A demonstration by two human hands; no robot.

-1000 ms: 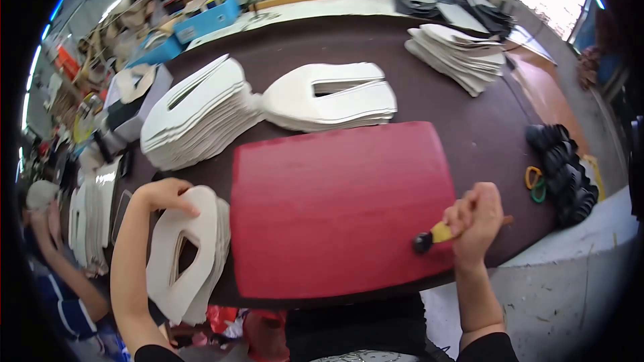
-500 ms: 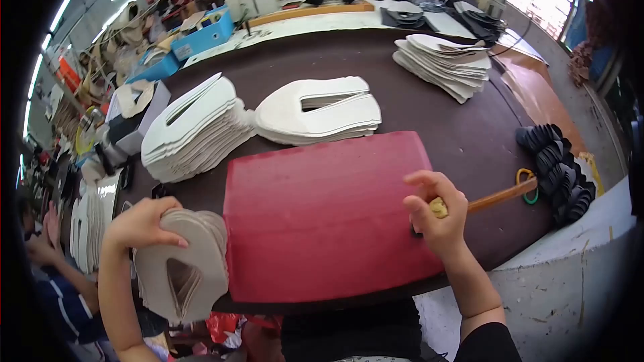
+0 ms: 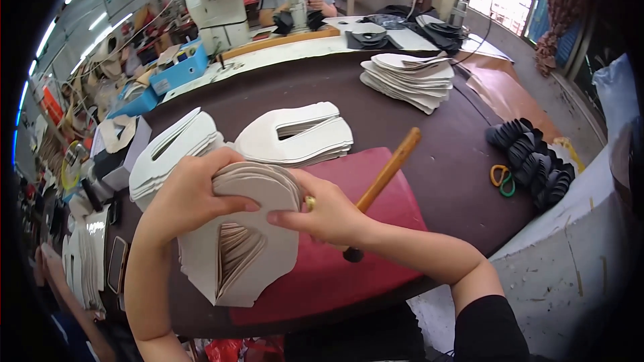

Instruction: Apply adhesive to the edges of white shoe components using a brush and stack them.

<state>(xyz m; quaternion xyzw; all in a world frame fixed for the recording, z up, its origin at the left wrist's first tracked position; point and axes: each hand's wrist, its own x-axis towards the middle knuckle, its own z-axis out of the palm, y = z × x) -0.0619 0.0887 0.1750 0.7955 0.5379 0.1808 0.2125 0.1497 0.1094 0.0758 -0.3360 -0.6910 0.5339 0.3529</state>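
Both my hands hold a thick stack of off-white, U-shaped cut pieces [image 3: 268,255], which look like shoe-upper parts, over the left part of a red sheet [image 3: 376,275]. My left hand [image 3: 204,184] grips the stack's rounded top, thumb on the front face. On its upper right edge presses my right hand [image 3: 329,211], thumb in front and fingers mostly hidden behind. A wooden-handled tool [image 3: 390,167] with a dark end runs past my right palm; how it is held is partly hidden. Something small and yellowish shows at the right fingers.
Similar white stacks [image 3: 295,131] lie beyond the sheet, another [image 3: 409,80] at the far right. Green-and-orange-handled scissors [image 3: 502,181] lie beside black bundled pieces [image 3: 533,161]. A phone [image 3: 117,265] rests at left, near another person's arm [image 3: 74,302]. Someone sits across the table.
My left hand has brought the stack from the table's left edge rightward onto the red sheet. My right hand has moved left to grip it; the tool's handle now points up and away.
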